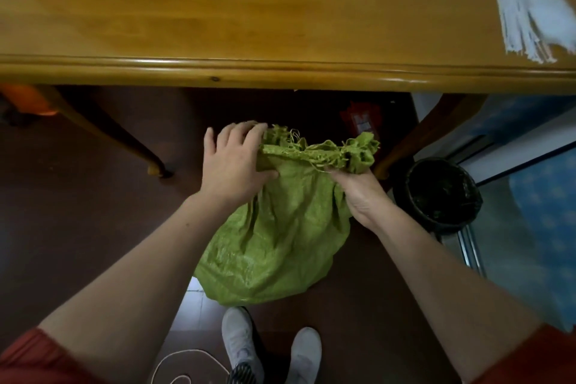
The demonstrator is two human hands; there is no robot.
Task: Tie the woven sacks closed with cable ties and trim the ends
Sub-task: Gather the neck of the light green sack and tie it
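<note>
Fingers of the left hand (235,162) curl over the frayed mouth of the green woven sack (280,227), on the floor by the table (218,72); the right hand (358,193) clamps the bunched end. Recommend one tight neck before fetching cable ties (530,15).

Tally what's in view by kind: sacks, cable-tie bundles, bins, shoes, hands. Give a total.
green woven sack: 1
bundle of white cable ties (single ties too blurred to count): 1
black bin: 1
white shoes: 2
hands, left hand and right hand: 2
Total: 7
</note>
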